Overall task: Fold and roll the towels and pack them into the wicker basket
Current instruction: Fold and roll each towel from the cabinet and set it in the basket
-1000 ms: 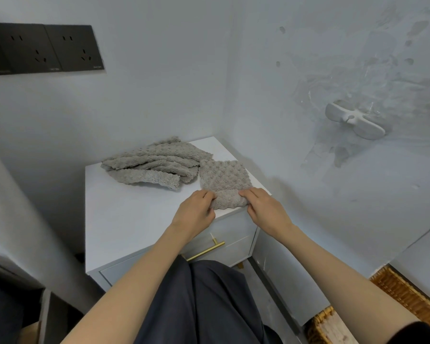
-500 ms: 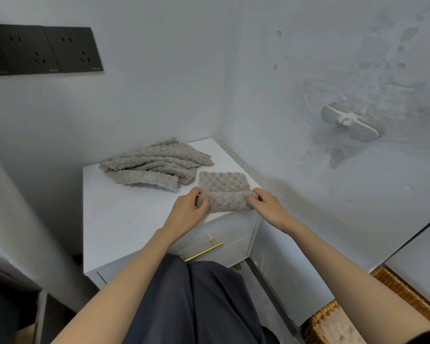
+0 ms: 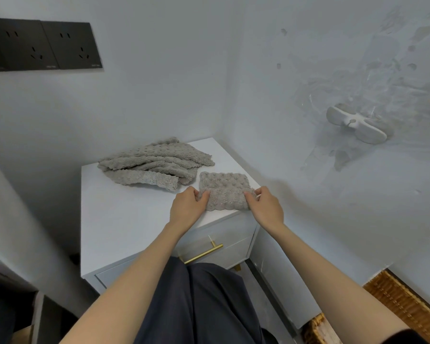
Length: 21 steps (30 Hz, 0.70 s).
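Nearest to me, my lap in dark trousers (image 3: 204, 306) fills the bottom of the view, and both my bare forearms reach forward over it. Low on my right, the wicker basket (image 3: 405, 306) sits on the floor against the wall, only partly in view and well apart from the towels. Just past my knees stands the white cabinet (image 3: 124, 219), a gold bar handle (image 3: 204, 253) on its drawer front. At the cabinet's near right corner, my left hand (image 3: 188, 209) pinches the left end of the small grey towel (image 3: 224, 191), with my thumb on top and my fingers curled at its edge. My right hand (image 3: 265, 207) grips the right end the same way, fingers bent round the cloth. The towel lies flat on the cabinet top between my hands, and its near edge is thick. Whether that edge is a fold or a roll I cannot tell. Behind it and to the left, just beside its far corner, a loose heap of grey towels (image 3: 152, 165) lies crumpled across the back of the top. On the far wall, upper left, are two black sockets (image 3: 42, 45). A white hook (image 3: 355, 124) sticks to the scuffed right wall.
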Available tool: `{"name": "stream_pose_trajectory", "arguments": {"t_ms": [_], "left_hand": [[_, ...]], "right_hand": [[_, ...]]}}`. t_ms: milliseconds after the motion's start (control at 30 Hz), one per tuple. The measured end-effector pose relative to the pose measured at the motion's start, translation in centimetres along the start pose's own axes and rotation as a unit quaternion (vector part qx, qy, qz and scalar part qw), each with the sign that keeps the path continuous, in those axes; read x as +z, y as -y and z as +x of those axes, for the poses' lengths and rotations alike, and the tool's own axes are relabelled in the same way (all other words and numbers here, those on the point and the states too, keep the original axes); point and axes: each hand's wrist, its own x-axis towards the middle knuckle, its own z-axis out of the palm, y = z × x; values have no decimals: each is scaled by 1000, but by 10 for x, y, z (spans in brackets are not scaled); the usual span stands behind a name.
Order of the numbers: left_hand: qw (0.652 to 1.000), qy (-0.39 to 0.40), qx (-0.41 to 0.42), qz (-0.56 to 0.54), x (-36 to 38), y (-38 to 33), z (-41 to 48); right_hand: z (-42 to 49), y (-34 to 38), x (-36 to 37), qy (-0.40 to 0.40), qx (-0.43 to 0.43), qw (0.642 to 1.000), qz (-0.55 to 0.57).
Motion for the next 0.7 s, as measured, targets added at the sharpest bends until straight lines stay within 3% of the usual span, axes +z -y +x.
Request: {"name": "stream_pose_trajectory", "arguments": {"t_ms": [133,267,333,400,700], "left_hand": [[1000,-5,-12,16,3,-1,2],[1000,-1,-15,21,3,1,6],[1000,0,-20,21,3,1,7],[999,0,-24,21,3,1,7],[999,8,-29,35,4,0,10]], "right_hand": [[-3,11,3,-68,-38,992,-94],[-15,22,5,-193,-227,937,-181],[-21,26,11,-163,-338,911,-169],[-29,30,21,-113,-397,895,-171],[-38,22,37,-51,-398,889,-219]]}}
